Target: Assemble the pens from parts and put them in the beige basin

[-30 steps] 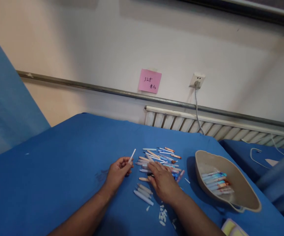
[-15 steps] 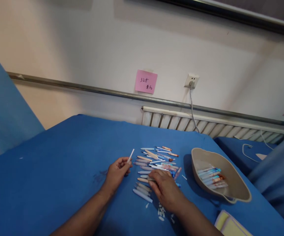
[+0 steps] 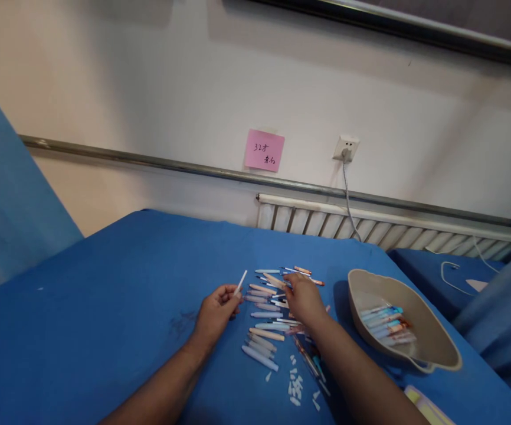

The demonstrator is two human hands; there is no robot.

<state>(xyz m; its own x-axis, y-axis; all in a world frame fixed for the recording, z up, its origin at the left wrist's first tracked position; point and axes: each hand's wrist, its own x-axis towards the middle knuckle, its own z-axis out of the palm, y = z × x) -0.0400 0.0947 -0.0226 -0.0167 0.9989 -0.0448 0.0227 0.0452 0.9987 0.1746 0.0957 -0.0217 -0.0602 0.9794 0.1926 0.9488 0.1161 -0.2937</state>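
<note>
My left hand (image 3: 215,312) pinches a thin white stick (image 3: 240,283) that points up and to the right, just left of a scattered pile of pen parts (image 3: 268,307) on the blue cloth. Over the far side of that pile lies my right hand (image 3: 302,298), palm down, its fingers curled among the pens. Whether it grips one is hidden. Several pale barrels (image 3: 259,348) lie side by side in front of the pile. Small white caps (image 3: 295,389) are strewn nearer to me.
A beige shallow dish (image 3: 432,345) holding several assembled pens stands to the right of my right arm. A yellow-white pad (image 3: 428,407) shows at the bottom right edge. A radiator, a wall socket with a cable and a pink note are on the wall behind.
My right hand has moved from the near side of the pile to its far side, uncovering pens near me. The left hand holds the white stick as before.
</note>
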